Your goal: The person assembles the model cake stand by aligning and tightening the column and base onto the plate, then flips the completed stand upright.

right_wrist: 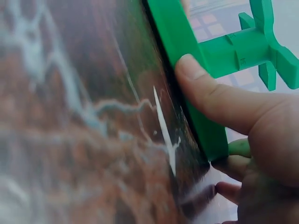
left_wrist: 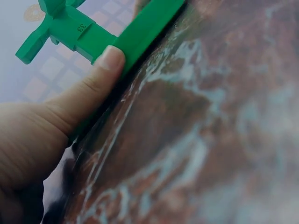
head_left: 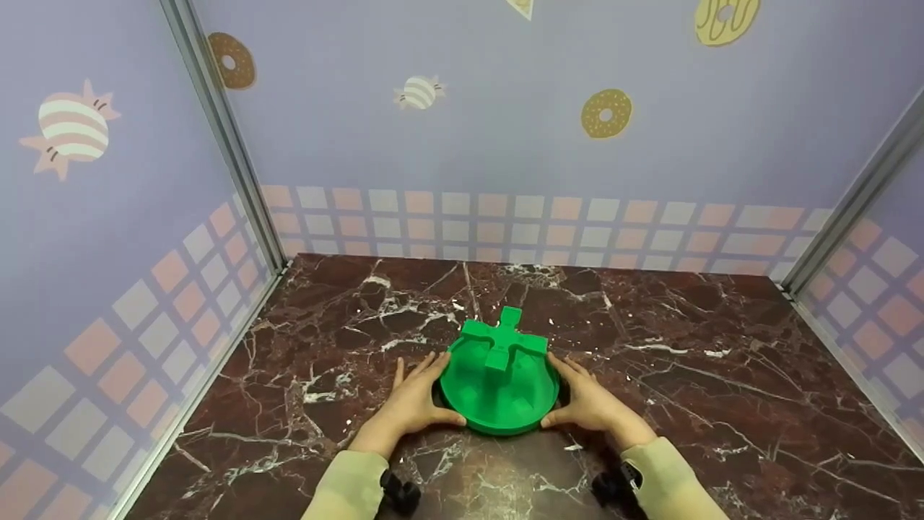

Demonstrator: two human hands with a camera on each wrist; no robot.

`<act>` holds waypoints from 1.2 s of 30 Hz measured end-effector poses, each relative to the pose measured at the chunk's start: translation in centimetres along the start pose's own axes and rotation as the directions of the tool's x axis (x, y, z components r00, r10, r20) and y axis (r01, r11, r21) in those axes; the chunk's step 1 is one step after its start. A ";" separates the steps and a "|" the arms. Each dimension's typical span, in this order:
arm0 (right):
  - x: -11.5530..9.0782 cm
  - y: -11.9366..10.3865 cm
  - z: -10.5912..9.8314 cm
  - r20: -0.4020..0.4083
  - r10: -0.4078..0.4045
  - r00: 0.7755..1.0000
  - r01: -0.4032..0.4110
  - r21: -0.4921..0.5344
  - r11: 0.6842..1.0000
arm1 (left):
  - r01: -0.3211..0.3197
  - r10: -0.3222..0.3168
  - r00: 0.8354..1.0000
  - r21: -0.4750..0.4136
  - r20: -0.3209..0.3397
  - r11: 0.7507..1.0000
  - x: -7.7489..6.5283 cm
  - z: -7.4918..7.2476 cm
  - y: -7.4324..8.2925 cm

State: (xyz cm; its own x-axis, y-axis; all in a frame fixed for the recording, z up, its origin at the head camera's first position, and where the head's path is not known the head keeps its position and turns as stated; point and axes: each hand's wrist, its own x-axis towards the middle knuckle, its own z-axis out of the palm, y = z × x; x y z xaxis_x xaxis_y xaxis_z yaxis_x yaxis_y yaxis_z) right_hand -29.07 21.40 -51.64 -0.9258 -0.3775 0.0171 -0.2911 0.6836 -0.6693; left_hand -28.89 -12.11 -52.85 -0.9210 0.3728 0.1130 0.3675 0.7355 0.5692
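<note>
A green round base (head_left: pixel 468 399) with a raised rim stands on the dark red marbled table, with a post in its middle topped by a four-armed cross (head_left: pixel 505 338). Small markings show on the post (left_wrist: pixel 77 28) in the left wrist view. My left hand (head_left: pixel 415 401) grips the base's left side, its thumb on the near rim and its fingers along the side. From the right, my right hand (head_left: pixel 588 401) holds the rim the same way; in the right wrist view its thumb (right_wrist: pixel 198 81) presses the edge and several fingers curl below. The base's underside is hidden.
The marbled tabletop (head_left: pixel 722 390) is bounded by a back wall (head_left: pixel 491 130) and side walls, printed with sweets, doughnuts and checks. Metal posts (head_left: pixel 231 144) stand in the back corners. Small white flecks lie on the table. Black straps circle both wrists.
</note>
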 end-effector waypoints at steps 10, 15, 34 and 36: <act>0.3 0.3 -2.1 -0.029 -0.127 0.992 0.130 0.278 0.952 | 0.050 -0.060 0.997 -0.219 -0.040 0.975 0.1 -1.0 1.2; 0.1 -0.5 -3.0 -0.086 -0.141 0.986 0.165 0.463 0.871 | 0.019 -0.063 0.992 -0.372 -0.107 0.928 0.2 -1.4 2.0; -0.7 -4.2 -3.6 -0.219 0.182 0.959 -0.038 0.535 0.844 | -0.122 -0.118 0.853 -0.415 -0.508 0.902 0.2 -1.8 4.9; -0.7 -4.5 -3.7 -0.195 0.203 0.960 -0.058 0.568 0.821 | -0.139 -0.129 0.822 -0.414 -0.555 0.900 0.2 -1.7 5.1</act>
State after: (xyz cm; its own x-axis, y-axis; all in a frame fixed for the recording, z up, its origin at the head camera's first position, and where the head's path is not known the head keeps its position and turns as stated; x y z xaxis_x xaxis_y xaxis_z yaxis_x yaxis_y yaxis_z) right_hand -27.97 20.89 -45.86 -0.9945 -0.1015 0.0258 -0.0486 0.2282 -0.9724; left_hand -27.42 -9.31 -48.53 -0.8760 -0.1019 0.4715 0.4049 0.3760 0.8335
